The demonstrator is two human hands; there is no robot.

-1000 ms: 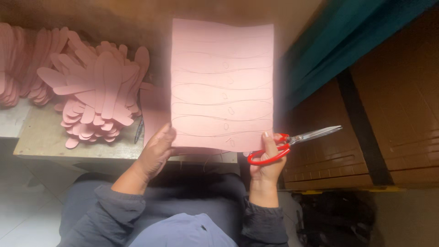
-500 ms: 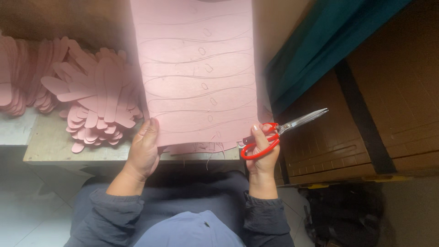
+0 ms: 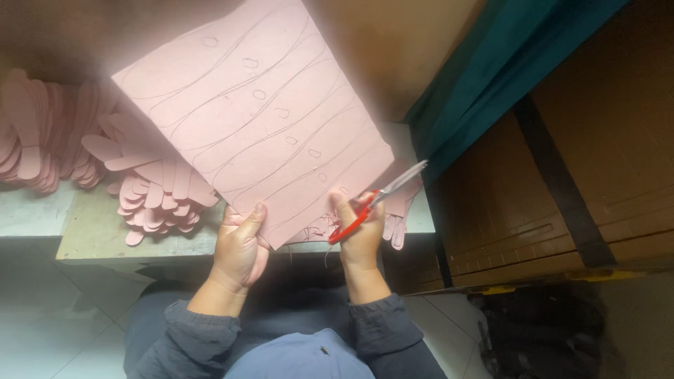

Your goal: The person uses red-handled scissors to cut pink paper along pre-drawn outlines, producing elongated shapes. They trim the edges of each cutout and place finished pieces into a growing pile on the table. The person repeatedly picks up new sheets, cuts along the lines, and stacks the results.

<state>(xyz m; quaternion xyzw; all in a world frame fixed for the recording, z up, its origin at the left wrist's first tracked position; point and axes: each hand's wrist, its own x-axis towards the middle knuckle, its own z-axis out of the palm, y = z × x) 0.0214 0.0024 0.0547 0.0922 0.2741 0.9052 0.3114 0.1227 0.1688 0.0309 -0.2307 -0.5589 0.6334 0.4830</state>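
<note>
Pink sheet (image 3: 260,119), marked with wavy pencil lines, held tilted above the worktop (image 3: 91,235); left hand (image 3: 240,245) pinches its lower edge. Right hand (image 3: 359,235) closed on red-handled scissors (image 3: 372,203), thumb on the sheet. Piles of pink cut-outs (image 3: 151,189) lie on the worktop, left.

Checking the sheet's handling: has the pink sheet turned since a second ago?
Yes. The pink sheet has tilted counterclockwise; its top now leans left over the pile of cut pink pieces, no longer square to the bench edge.
</note>
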